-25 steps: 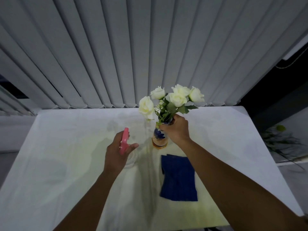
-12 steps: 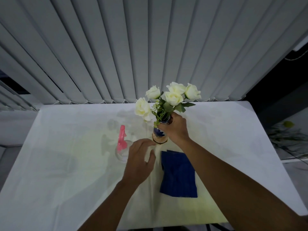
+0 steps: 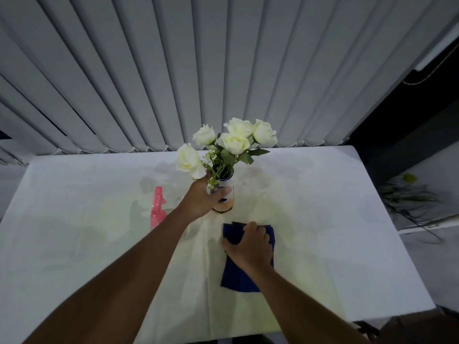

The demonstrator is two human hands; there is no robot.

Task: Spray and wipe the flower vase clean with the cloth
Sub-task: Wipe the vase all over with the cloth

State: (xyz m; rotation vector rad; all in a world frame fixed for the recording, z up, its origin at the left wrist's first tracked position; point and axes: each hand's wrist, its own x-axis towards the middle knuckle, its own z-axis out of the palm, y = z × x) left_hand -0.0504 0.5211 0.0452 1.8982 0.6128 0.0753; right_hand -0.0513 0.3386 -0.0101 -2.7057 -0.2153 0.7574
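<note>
A small vase with blue marks and a tan base stands upright mid-table, holding white roses. My left hand is wrapped around the vase's neck and body. A dark blue cloth lies flat on the table just in front of the vase. My right hand rests on the cloth's far half, fingers curled over its top edge. A spray bottle with a pink head stands to the left of the vase, partly hidden by my left forearm.
The table has a white covering and runs back to grey vertical blinds. Its right edge drops off beside a dark gap and some plant stems on the floor.
My left hand let go of the spray bottle and moved right onto the vase. My right hand left the vase and came down onto the blue cloth.
</note>
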